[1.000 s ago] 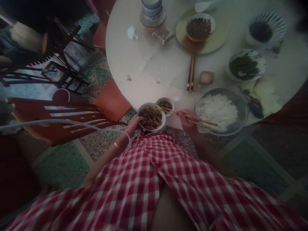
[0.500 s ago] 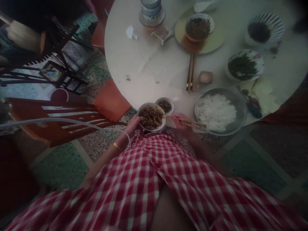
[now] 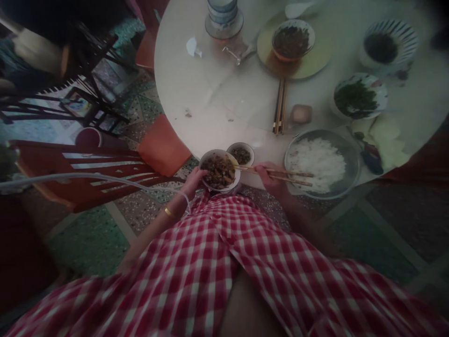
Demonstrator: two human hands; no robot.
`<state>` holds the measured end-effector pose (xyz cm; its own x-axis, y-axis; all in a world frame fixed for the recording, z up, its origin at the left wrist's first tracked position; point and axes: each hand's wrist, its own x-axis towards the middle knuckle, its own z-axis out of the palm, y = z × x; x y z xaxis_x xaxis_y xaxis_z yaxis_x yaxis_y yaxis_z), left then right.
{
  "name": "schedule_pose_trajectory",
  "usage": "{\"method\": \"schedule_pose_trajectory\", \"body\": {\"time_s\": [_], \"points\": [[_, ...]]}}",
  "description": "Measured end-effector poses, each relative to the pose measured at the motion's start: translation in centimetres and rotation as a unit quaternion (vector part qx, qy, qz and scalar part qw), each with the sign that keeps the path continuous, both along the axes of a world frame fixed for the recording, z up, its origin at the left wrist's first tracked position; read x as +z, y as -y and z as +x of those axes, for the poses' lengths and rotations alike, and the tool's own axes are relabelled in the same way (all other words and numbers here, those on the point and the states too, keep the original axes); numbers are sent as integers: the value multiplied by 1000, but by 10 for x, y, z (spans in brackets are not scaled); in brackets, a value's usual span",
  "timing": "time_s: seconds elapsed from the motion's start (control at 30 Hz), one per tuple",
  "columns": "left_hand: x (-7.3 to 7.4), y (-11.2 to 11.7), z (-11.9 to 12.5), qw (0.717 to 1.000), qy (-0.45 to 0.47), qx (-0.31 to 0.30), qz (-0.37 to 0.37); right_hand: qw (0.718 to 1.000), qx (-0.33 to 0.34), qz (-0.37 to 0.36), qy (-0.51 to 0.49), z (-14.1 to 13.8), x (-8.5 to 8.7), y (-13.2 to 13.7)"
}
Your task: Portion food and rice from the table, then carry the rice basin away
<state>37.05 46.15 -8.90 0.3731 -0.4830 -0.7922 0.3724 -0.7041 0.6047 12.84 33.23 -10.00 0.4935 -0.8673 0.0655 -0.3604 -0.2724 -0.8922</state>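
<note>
My left hand (image 3: 194, 181) grips the near rim of a white bowl (image 3: 220, 171) filled with dark chopped food, held just off the edge of the round white table (image 3: 217, 93). My right hand (image 3: 269, 177) is closed on a pair of wooden chopsticks (image 3: 277, 173). Their tips rest at the bowl's right rim, on the food. A smaller bowl (image 3: 241, 153) of the same dark food sits on the table just behind the held one.
A metal pan of white rice (image 3: 321, 161) stands right of my right hand. Farther back lie spare chopsticks (image 3: 279, 106), a bowl on a yellow plate (image 3: 293, 43), a greens dish (image 3: 359, 97) and a striped bowl (image 3: 390, 43). Red chairs (image 3: 87, 171) stand at left.
The chopstick tips moved from the small bowl to the held bowl's right rim. My right hand shifted slightly left then back. The left hand and bowl stayed put.
</note>
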Motion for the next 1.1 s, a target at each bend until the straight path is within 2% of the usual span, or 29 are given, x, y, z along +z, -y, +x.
{"method": "schedule_pose_trajectory", "body": {"time_s": [0.27,0.53,0.8,0.87,1.1], "points": [[2,3,-3,1000,-3,-11,3,1000,26,-13,9,9,-16,-5],[4,3,-5,1000,-14,-14,-12,999,-30,-32,26,2,-6,11],[7,4,-7,1000,-16,0,-1,998,52,8,45,17,-25,-7],[7,4,-6,1000,-16,5,3,998,39,-4,48,15,-27,-6],[-5,-3,3,999,-18,30,5,997,-72,-14,31,-3,-24,9]]}}
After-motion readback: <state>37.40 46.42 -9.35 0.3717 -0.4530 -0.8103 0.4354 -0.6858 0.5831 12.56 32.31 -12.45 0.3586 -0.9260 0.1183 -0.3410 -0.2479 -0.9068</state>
